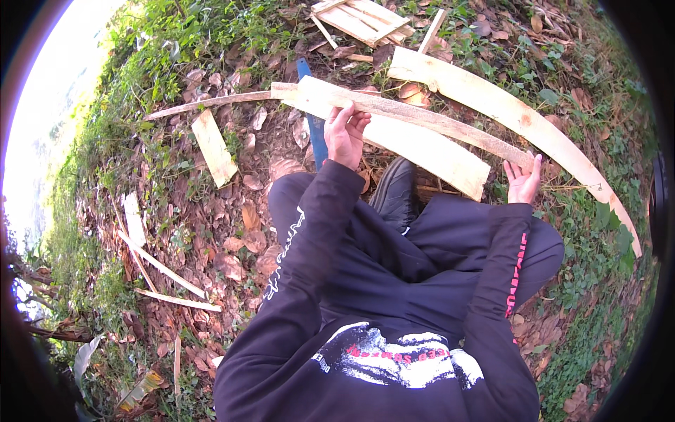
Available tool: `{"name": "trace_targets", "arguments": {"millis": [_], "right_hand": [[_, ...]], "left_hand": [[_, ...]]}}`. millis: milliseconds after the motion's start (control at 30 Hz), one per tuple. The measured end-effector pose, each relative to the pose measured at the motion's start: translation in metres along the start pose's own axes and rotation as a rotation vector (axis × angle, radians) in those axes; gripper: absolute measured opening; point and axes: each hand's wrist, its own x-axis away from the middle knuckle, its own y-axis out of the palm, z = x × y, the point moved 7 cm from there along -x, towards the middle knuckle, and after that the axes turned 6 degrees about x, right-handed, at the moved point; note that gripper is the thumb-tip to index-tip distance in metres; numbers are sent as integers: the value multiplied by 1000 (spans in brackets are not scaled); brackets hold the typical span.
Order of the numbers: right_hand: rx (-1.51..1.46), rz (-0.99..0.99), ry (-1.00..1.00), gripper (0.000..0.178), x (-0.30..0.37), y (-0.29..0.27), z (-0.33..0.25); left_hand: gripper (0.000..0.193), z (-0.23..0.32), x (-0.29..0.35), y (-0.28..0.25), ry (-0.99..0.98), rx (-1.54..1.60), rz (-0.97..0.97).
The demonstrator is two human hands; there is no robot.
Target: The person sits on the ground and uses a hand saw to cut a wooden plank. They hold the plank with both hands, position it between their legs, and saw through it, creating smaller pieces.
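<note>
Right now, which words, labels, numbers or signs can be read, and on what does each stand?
Left sleeve: white lettering, not copied.
Right sleeve: pinkish-red lettering, not copied.
Shirt front: red letters on a white print, not copied; small white letters beside it, hard to read.
Held wooden strip: no lettering visible.

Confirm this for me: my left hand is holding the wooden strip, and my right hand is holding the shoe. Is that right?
Not quite: your right hand isn't holding the shoe. The head view shows it holding the right end of the wooden strip, which your left hand holds too.
</note>
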Motion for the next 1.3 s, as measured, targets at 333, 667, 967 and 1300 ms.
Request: {"name": "trace_targets", "arguments": {"millis": [333,667,967,1300], "right_hand": [[-227,-142,-92,32,-13,-3,3],[-66,-76,-98,33,-30,-26,16],[-23,11,51,37,-43,-43,48],[600,361,-8,57,-77,-93,59]], "left_hand": [[61,22,4,8,200,-457,153],[122,13,-38,25,310,-2171,-271],[135,-32,-57,-35,47,-2125,-231],[135,-49,-58,-41,8,-2215,-290]]}}
